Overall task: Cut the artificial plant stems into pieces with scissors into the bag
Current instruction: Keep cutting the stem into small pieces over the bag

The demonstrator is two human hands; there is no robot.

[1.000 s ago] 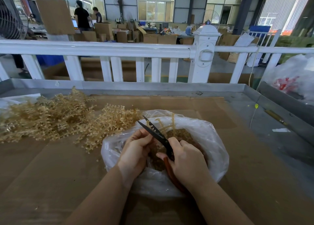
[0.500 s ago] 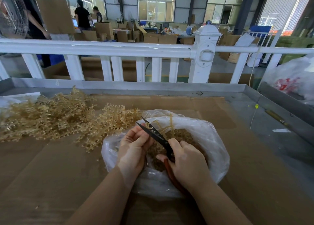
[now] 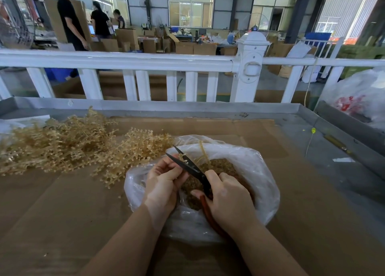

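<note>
A person's two bare hands work over a clear plastic bag (image 3: 258,171) that sits open on a worktop (image 3: 62,213) lined with brown cardboard. The bag is partly filled with short tan cut pieces (image 3: 220,165) of artificial plant, heaped in its middle. The right hand (image 3: 229,202) grips the red handles of a pair of scissors (image 3: 191,167), fingers curled round them; the dark blades stand a little apart and point up and to the left, above the bag's mouth. The left hand (image 3: 164,184) pinches a thin tan stem (image 3: 184,158) between curled fingers, holding it right at the blades over the bag. A few longer sprigs (image 3: 203,152) stick upright out of the heap behind the blades.

To the left of the bag, a loose pile of uncut artificial plant stems (image 3: 68,144) spreads across the cardboard, its nearest sprays lying just beside the bag's rim. A grey metal rim borders the worktop, and a white railing (image 3: 129,61) runs behind it. At far right, a second clear plastic sack (image 3: 358,96) holds something red, too indistinct to name. Beyond the railing, stacks of cardboard boxes (image 3: 187,46) fill a warehouse floor, where three people in dark clothing (image 3: 68,19) stand at left.
</note>
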